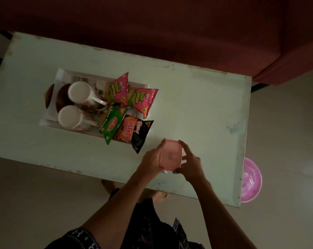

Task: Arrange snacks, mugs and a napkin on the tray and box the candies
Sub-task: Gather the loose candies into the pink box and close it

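Your fingers (pixel 185 147) of both hands clamped the pink box (pixel 171 155) near the desk's (pixel 197 108) near edge, bare desk to its right. On the tray (pixel 105 76), packets read "Bingo!" (pixel 142 99).

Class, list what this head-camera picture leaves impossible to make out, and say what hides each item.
Head view only:
- Contents of the pink box: lid side faces the camera; left hand and right hand grip it.
- Pink bowl: partly hidden behind the table edge.
- Print on the box: blurred, too dim.
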